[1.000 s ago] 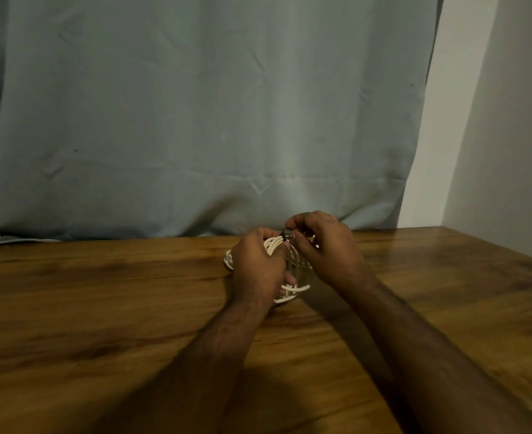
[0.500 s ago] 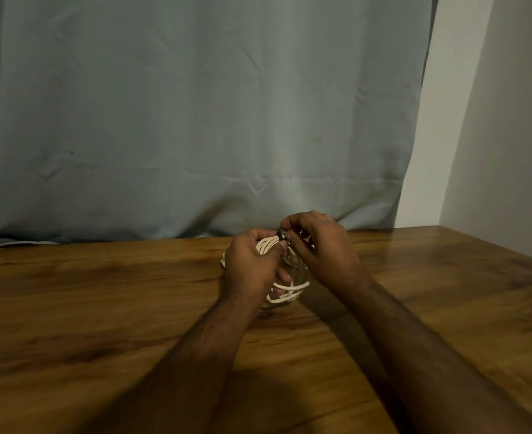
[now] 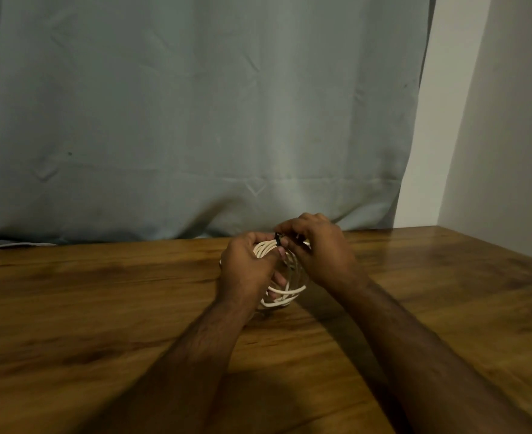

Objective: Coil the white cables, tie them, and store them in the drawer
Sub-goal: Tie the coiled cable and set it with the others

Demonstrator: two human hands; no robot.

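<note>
I see a cream-white cable coil (image 3: 282, 296) with a small black tie (image 3: 278, 237) on a warm brown table (image 3: 101, 308) with darker wood-grain streaks, a pale grey-green curtain (image 3: 195, 120), and an off-white wall (image 3: 509, 120).

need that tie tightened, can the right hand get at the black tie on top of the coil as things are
Probably yes. The right hand is already at the black tie, its fingertips meeting it on top of the white cable coil, which the left hand grips. Nothing lies between them.
</note>
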